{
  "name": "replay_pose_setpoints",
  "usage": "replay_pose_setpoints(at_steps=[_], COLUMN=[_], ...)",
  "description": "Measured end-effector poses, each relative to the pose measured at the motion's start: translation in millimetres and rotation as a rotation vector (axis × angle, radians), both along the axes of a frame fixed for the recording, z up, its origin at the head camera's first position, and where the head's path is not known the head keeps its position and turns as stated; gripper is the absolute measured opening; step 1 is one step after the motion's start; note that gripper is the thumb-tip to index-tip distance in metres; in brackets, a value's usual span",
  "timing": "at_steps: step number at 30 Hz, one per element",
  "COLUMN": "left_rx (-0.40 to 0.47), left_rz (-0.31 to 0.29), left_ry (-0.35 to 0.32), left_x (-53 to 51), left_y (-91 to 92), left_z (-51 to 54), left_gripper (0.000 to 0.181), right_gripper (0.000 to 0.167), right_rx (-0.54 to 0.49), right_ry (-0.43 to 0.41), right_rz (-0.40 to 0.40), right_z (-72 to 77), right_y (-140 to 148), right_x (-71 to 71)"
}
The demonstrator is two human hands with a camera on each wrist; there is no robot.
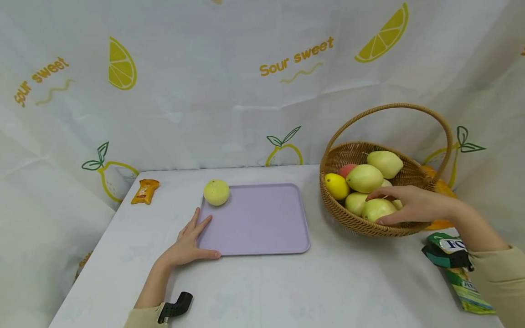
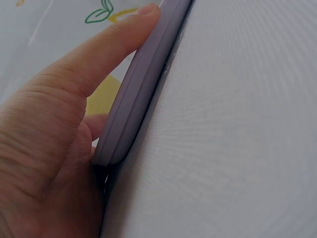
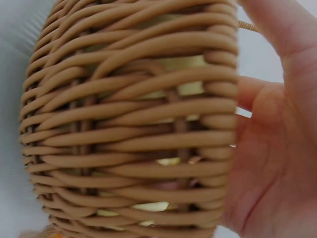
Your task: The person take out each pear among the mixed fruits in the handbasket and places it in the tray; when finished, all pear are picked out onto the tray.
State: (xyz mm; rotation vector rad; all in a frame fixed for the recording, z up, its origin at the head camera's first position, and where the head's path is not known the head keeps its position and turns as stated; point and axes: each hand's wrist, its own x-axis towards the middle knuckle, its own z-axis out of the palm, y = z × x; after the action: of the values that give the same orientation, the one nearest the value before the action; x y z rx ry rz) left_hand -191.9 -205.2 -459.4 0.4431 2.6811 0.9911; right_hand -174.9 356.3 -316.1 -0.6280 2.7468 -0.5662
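Observation:
A lilac tray point(image 1: 254, 221) lies flat on the table. My left hand point(image 1: 186, 241) rests at its near left corner, fingers spread along the left side and thumb on the front rim point(image 2: 133, 99). One pale yellow-green pear point(image 1: 216, 192) sits at the tray's far left corner. To the right stands a wicker basket point(image 1: 348, 221) with a tall handle, holding several pears, a lemon point(image 1: 337, 186) and a reddish fruit point(image 1: 347, 170). Reaching over the basket's front right rim, my right hand point(image 1: 422, 204) curls thumb and fingers round the front pear point(image 1: 378, 209). The wicker hides its fingertips in the right wrist view.
An orange snack packet point(image 1: 145, 191) lies at the table's far left. Behind the basket's right side is an orange bag point(image 1: 445, 189). Green packets point(image 1: 469, 289) lie by the right forearm. A white curtain point(image 1: 197, 114) printed with lemons hangs behind the table.

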Motion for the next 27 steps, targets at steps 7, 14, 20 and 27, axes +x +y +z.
replay_pose_setpoints(at_steps=[7, 14, 20, 27], left_rx=[0.0, -0.006, -0.002, -0.003], left_rz=[0.003, 0.003, 0.005, 0.007], left_ry=[-0.002, -0.002, -0.002, -0.007], left_x=[1.7, 1.9, 1.2, 1.1], left_y=[1.1, 0.9, 0.7, 0.7], left_z=[1.9, 2.5, 2.4, 1.7], left_gripper=[0.11, 0.11, 0.109, 0.11], right_gripper=[0.048, 0.048, 0.048, 0.052], right_rx=[0.003, -0.048, -0.145, -0.29], right_ry=[0.096, 0.128, 0.06, -0.075], right_rz=[-0.025, -0.09, -0.168, -0.273], right_z=[-6.9, -8.3, -4.9, -5.8], right_y=[0, -5, -9, -18], right_x=[2.3, 4.9, 7.5, 6.5])
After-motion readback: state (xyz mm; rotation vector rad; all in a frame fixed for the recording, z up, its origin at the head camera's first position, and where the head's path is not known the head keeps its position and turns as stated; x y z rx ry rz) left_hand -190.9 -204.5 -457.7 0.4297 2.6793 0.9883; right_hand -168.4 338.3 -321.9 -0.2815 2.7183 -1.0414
